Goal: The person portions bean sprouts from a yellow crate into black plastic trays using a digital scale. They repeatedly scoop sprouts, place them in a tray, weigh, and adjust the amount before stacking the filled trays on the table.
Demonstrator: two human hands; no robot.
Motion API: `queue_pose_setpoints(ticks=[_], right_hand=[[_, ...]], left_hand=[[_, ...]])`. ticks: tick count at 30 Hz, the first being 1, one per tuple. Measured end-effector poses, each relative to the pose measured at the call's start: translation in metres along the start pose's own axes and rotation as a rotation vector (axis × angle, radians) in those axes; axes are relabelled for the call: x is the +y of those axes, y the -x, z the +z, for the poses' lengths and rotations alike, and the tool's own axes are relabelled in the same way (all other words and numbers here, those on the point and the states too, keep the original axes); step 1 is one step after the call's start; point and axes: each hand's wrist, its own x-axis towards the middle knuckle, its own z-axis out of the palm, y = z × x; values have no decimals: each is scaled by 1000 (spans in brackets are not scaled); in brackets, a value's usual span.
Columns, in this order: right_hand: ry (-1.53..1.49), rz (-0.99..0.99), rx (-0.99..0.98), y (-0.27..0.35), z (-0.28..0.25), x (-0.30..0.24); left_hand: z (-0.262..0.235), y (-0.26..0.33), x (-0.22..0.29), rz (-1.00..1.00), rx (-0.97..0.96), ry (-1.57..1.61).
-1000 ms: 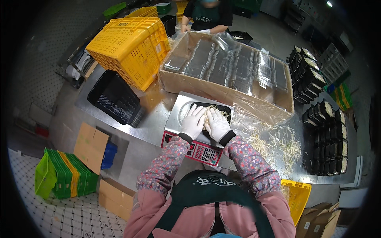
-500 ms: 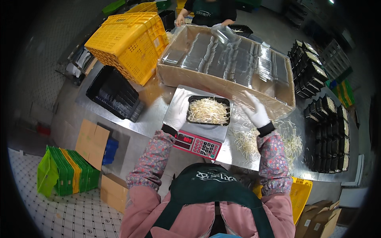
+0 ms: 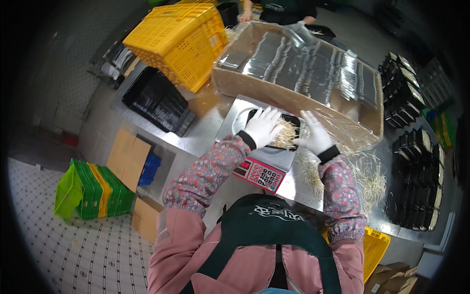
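On the scale (image 3: 254, 147), which sits on the steel table (image 3: 205, 132) with its red keypad toward the person, stands a black tray (image 3: 293, 122) filled with pale sprouts (image 3: 285, 136). Both hands wear white gloves. Left hand (image 3: 262, 126) lies palm-down on the near left part of the tray, fingers spread and pressing on the sprouts; its grip is open, flat on the heap rather than closed around anything. Right hand (image 3: 316, 133) is at the tray's right edge, fingers loosely curled downward against the rim and the sprouts there; whether it pinches any strands cannot be told. More loose sprouts (image 3: 364, 179) lie scattered on the table to the right of the scale, on clear film. Just behind the tray stands a big cardboard box (image 3: 293, 95) lined with plastic, holding rows of wrapped packs. Left of the box is a yellow crate (image 3: 181, 41), tilted, and below it a stack of black trays (image 3: 154, 100). Further stacks of black trays (image 3: 416, 147) run along the right side of the table. Beyond the box, another person's hand (image 3: 246, 15) shows at the far edge. On the floor at left lie green crates (image 3: 90, 191) and flat cardboard (image 3: 128, 157).
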Motion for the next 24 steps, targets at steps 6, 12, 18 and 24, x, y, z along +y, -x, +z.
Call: queue_pose_setpoints(ticks=[6,12,18,24], right_hand=[[-61,84,-76,2,6,13],[-193,198,109,12,2,18],[-498,406,426,83,-63,98],[-658,738,604,186,-22,164]], left_hand=[[14,15,4,54,30,104],[14,-3,7,16,-79,45],[24,5,1,14,-3,62],[-9,-10,40,47,216,-14]])
